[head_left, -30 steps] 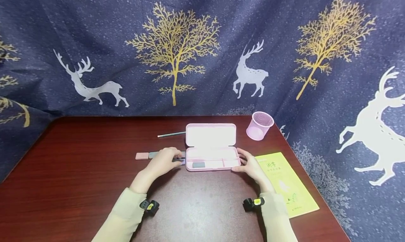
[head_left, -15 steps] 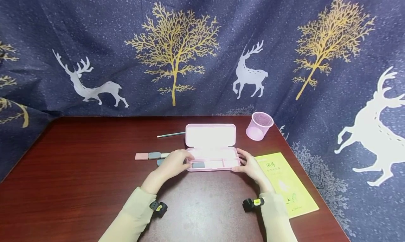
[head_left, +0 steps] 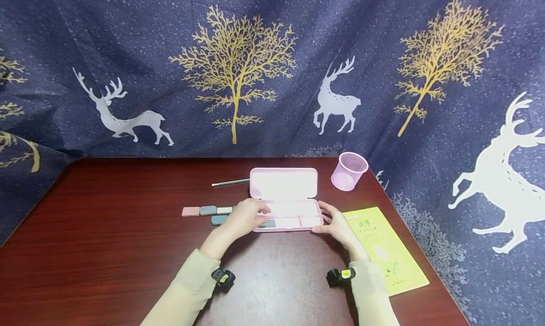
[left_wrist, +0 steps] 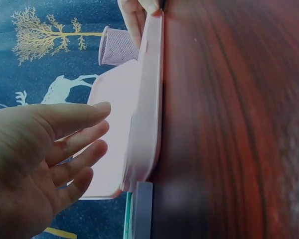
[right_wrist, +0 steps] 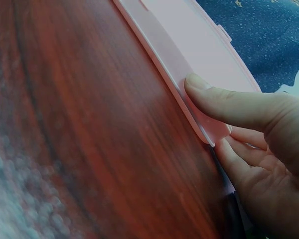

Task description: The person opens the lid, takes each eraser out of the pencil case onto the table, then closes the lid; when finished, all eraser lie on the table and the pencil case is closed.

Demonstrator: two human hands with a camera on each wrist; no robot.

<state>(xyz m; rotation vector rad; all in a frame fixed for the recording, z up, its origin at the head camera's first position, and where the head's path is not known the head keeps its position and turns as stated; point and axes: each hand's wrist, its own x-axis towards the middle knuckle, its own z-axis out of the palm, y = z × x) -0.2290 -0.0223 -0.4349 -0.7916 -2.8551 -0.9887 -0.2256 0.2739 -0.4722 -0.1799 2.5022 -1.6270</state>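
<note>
A pink pencil case [head_left: 283, 183] lies with its lid raised on the dark red table. Inside its front compartment sits a small grey-blue block [head_left: 269, 223]. My left hand [head_left: 240, 217] is over the case's left end, its thumb and fingers loosely bent. In the left wrist view, nothing shows between the thumb and fingers of that left hand [left_wrist: 55, 144]. My right hand [head_left: 339, 225] grips the right end of the case; in the right wrist view its thumb [right_wrist: 224, 102] presses the front wall, fingers round the end.
Left of the case lie a pink block [head_left: 190, 211], a grey-blue block [head_left: 208, 210], a white block [head_left: 224, 210] and a blue piece [head_left: 219, 220], partly behind my left hand. A pencil [head_left: 230, 182], a mesh pen cup [head_left: 346, 174] and a yellow book [head_left: 383, 250] are around.
My left hand has moved right, from the row of blocks to over the case's left end, uncovering the white block and blue piece. My right hand stays on the case.
</note>
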